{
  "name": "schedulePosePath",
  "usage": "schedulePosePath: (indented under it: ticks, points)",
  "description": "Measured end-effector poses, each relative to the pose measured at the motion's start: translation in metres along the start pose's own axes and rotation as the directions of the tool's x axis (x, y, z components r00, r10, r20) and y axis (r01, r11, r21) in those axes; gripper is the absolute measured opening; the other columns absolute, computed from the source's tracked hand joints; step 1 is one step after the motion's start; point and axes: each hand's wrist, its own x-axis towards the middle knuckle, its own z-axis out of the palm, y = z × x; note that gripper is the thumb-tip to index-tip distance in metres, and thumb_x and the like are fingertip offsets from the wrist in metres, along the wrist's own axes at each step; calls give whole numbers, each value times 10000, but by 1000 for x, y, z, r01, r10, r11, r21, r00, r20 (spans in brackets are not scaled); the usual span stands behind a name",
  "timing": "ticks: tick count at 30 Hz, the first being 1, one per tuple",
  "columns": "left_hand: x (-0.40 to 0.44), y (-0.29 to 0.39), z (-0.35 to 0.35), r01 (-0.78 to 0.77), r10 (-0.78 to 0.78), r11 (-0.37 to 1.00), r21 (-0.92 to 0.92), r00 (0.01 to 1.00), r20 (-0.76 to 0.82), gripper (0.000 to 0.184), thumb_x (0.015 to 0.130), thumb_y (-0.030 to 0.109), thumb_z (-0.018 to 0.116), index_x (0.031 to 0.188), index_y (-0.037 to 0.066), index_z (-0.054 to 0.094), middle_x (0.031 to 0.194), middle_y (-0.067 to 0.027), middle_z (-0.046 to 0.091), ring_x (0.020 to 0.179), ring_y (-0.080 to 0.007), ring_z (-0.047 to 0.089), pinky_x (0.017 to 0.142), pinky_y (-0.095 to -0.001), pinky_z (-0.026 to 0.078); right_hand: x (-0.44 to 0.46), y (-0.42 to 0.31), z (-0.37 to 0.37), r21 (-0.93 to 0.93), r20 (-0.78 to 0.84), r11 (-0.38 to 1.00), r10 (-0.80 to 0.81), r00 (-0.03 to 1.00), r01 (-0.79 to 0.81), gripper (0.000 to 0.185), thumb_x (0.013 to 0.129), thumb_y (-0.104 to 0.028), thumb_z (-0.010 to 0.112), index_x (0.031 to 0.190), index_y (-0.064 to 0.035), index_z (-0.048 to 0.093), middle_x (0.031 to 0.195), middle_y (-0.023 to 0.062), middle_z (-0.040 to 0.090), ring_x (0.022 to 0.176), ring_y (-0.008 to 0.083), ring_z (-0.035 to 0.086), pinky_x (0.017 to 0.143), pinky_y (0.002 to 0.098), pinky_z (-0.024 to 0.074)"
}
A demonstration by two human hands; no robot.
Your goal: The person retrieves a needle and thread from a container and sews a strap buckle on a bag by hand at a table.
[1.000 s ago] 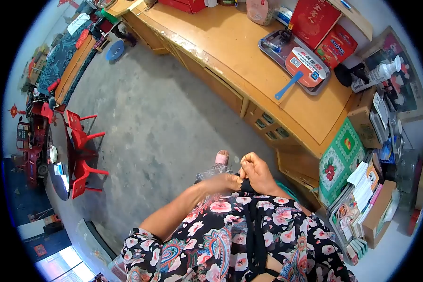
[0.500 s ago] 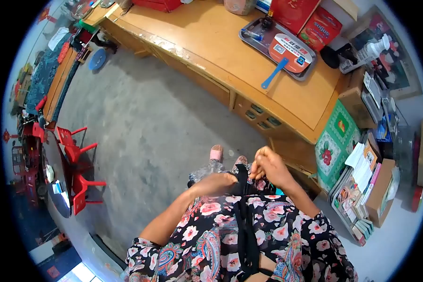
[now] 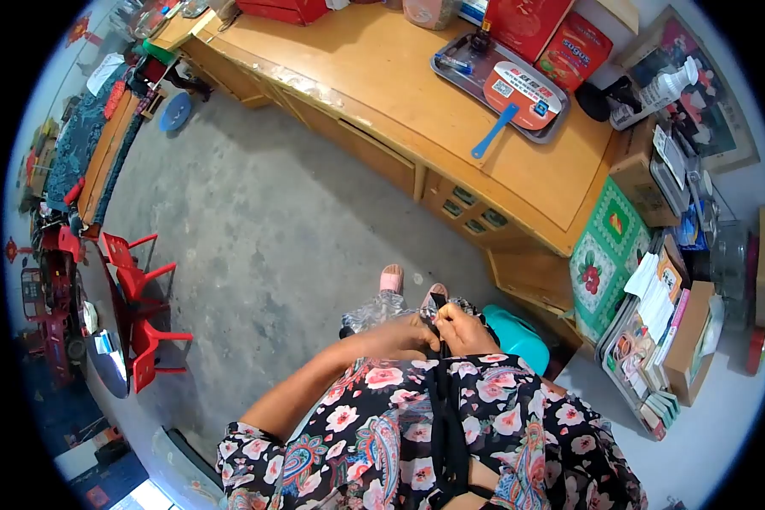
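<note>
A long black strap (image 3: 446, 416) hangs down the front of a black floral garment (image 3: 382, 425) on my body. My left hand (image 3: 395, 337) comes in from the left, its fingers closed around the strap near the waist. Just beside it, almost touching, my right hand (image 3: 467, 330) pinches the same strap, its fingers curled together. A short dark end of the strap sticks up above the hands; the part between the fingers is hidden. Clear plastic (image 3: 370, 316) shows behind my left hand. Below are my feet in pink slippers (image 3: 391, 277).
A wooden cabinet (image 3: 374, 93) runs along the upper right, with a metal tray (image 3: 557, 127) and a blue-handled fan (image 3: 523, 98) on it. A teal plastic container (image 3: 518, 338) stands by my right side. Red chairs (image 3: 149, 344) and a dark round table (image 3: 102, 306) are at left.
My right hand has moved left and down to the strap, meeting my left hand. The teal container, mostly hidden before, now shows.
</note>
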Motion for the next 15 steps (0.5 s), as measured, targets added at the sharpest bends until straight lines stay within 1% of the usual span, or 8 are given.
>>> schedulePosePath:
  ticks: [4,6,8,9,10,12,14,15]
  points:
    - [-2,2,-2,68,-69,985,157,998,4,255,803,75,625,1056,91,593,926,-47,451,880,-201,463,791,-287,404,14,16,5,137,-59,989,-52,997,59,159,893,-149,485,884,6,515,712,163,576,660,262,593,601,349,450]
    - [-3,2,4,2,8,979,204,999,-47,305,746,49,652,1039,111,598,933,-43,442,901,-210,468,789,-284,411,19,28,7,235,-18,972,-10,1000,14,158,891,-133,493,861,20,516,705,121,546,647,198,556,599,322,442]
    - [-2,-1,12,281,-284,959,-42,953,-104,373,696,40,664,1050,131,590,967,-43,444,923,-208,477,785,-287,426,21,41,10,280,-50,959,-37,998,50,156,889,-133,502,864,21,514,715,109,534,651,186,548,599,313,438]
    - [-5,-2,13,44,12,949,311,984,-176,325,671,46,668,977,105,576,975,-53,468,925,-218,498,770,-303,438,22,39,9,258,-72,964,-40,997,58,152,885,-128,514,856,22,514,732,109,518,667,174,539,614,302,436]
    - [-5,0,16,42,12,950,310,985,-173,325,671,46,668,977,105,576,975,-53,468,925,-218,498,770,-303,438,22,37,8,258,-74,965,-38,997,55,152,885,-128,514,856,22,514,732,109,518,667,174,539,614,302,436]
    - [1,5,24,32,153,781,624,959,-240,266,662,58,667,896,77,543,949,-56,500,882,-247,523,770,-312,440,22,30,4,221,-38,975,21,999,-12,153,884,-124,518,844,24,520,757,114,514,686,167,533,633,299,434]
    - [2,4,26,29,211,795,606,924,-320,239,639,52,671,815,65,511,890,-68,535,834,-282,540,777,-324,440,29,39,8,216,-65,976,-15,998,29,152,884,-117,517,832,27,526,752,105,512,694,161,530,643,294,432]
    - [1,5,28,6,217,873,487,890,-400,227,643,48,667,803,59,506,866,-72,543,818,-275,544,774,-323,440,28,37,7,261,-55,965,-10,998,24,155,883,-116,517,830,29,528,742,99,514,689,156,530,639,291,432]
